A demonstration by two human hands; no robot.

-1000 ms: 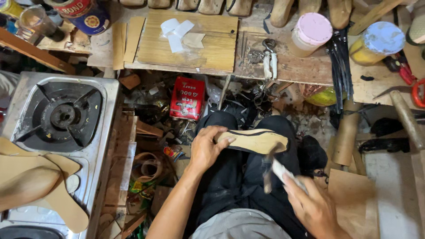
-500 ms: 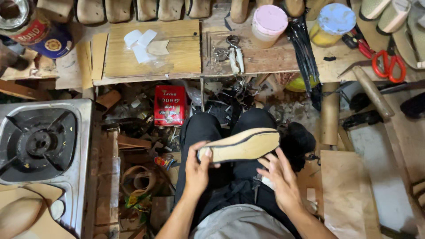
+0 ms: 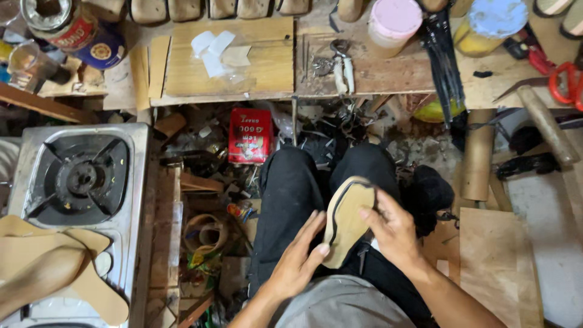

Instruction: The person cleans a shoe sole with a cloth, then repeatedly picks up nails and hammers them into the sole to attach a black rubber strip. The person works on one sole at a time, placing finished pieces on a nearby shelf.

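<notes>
A tan shoe sole (image 3: 346,220) with a dark rim stands nearly upright over my lap, toe end pointing away from me. My left hand (image 3: 299,258) presses its fingertips against the sole's lower left edge. My right hand (image 3: 393,229) grips the sole's right side, thumb laid across its face. A thin metal tool (image 3: 362,255) peeks out on my black trousers (image 3: 291,200) under my right hand; neither hand holds it.
A gas stove (image 3: 79,176) sits at left with tan insoles (image 3: 54,267) stacked on its near corner. A red tin (image 3: 249,135) lies among floor clutter. The wooden bench (image 3: 243,67) holds pincers (image 3: 341,67), a pink-lidded tub (image 3: 393,21) and scissors (image 3: 565,79). A wooden board (image 3: 495,261) lies at right.
The sole has turned from lying crosswise to standing lengthwise. My right hand let go of the hammer-like tool and came up onto the sole's right side. The camera has shifted.
</notes>
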